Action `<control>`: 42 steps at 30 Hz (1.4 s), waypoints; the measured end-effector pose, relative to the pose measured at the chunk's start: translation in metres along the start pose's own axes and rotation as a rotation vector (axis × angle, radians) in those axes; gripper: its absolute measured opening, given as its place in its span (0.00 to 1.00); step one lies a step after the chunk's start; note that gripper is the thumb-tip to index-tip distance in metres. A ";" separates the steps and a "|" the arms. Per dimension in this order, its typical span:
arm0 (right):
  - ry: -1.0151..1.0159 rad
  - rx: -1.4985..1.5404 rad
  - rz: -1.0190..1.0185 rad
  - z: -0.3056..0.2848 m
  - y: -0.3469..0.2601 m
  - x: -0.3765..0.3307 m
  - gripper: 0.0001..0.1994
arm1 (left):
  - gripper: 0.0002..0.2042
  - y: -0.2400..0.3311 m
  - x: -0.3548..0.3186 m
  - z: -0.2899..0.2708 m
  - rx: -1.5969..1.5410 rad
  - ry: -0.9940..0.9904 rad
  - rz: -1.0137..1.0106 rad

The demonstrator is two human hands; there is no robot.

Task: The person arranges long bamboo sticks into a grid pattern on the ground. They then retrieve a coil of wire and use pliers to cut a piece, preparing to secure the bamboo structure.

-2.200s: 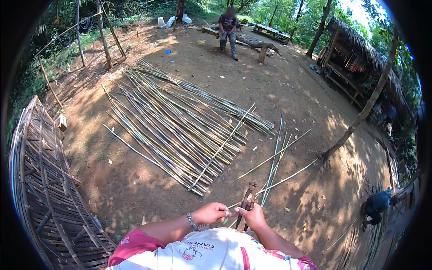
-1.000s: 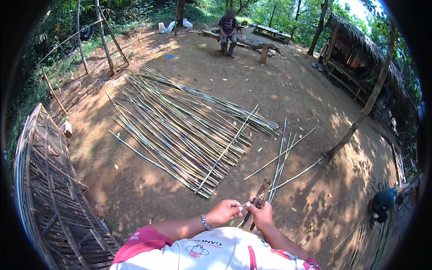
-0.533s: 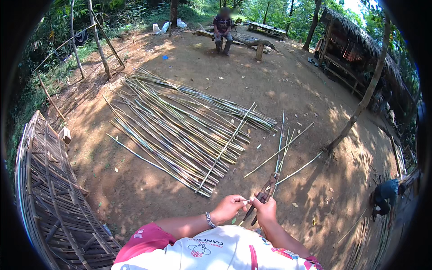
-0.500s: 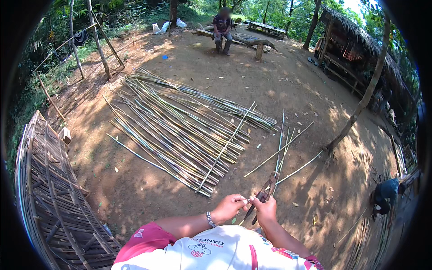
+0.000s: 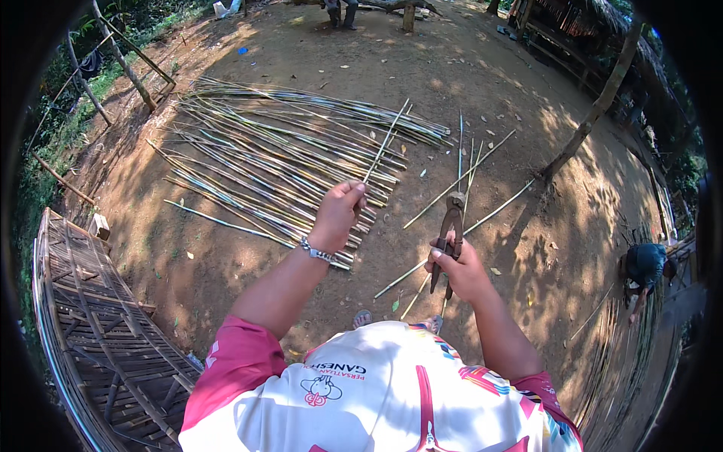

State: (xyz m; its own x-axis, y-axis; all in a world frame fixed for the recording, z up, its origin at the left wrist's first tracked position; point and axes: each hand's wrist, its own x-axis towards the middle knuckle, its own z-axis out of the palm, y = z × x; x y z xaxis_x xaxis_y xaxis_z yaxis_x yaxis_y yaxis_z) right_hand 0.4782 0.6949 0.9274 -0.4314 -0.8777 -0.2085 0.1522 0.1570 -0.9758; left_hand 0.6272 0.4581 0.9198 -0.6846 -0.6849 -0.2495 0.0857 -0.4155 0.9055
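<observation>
Right now my left hand (image 5: 337, 217) pinches a thin bamboo strip (image 5: 384, 145) above the bamboo pile (image 5: 286, 162); my right hand (image 5: 461, 270), right of that pile, grips pincers (image 5: 450, 233) by the handles. I judge I'm between cuts; next I'd need jaws meeting strip. Beyond the pile lies a small blue scrap (image 5: 242, 51), unreadable.

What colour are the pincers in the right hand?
Rusty brown, dark at the handles: pincers in the right hand, seen in the head view.
</observation>
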 end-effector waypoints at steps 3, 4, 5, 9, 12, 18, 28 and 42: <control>-0.246 -0.656 0.084 0.007 -0.011 -0.013 0.14 | 0.05 0.054 0.025 -0.027 -0.058 -0.048 0.097; -0.320 -0.912 0.100 0.013 -0.014 -0.015 0.15 | 0.05 0.069 0.033 -0.032 -0.044 -0.068 0.138; -0.410 -0.952 0.123 0.022 -0.020 -0.017 0.20 | 0.05 0.086 0.037 -0.029 -0.021 -0.065 0.154; -0.733 -1.137 -0.205 0.061 0.015 -0.007 0.25 | 0.06 0.121 0.069 -0.001 0.038 -0.144 0.253; -1.184 -1.234 -0.321 0.133 -0.001 0.008 0.21 | 0.06 0.129 0.075 0.017 0.064 -0.210 0.270; -1.469 -0.754 -0.746 0.190 -0.069 -0.006 0.13 | 0.07 0.102 0.036 0.037 -0.021 -0.203 0.204; -0.201 -0.449 -0.922 0.066 -0.057 -0.003 0.24 | 0.08 0.044 -0.021 0.050 -0.362 -0.259 0.079; 0.009 -1.085 -0.276 -0.039 0.088 -0.026 0.08 | 0.04 -0.007 0.051 -0.031 -0.522 0.361 0.007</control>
State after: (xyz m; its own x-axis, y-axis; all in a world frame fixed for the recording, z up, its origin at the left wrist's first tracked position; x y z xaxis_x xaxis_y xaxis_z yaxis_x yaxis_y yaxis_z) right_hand 0.4679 0.7497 0.8442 -0.3374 -0.9409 0.0281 -0.8040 0.2725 -0.5285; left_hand 0.6141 0.4069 0.8902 -0.4030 -0.8096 -0.4268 0.4931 -0.5850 0.6439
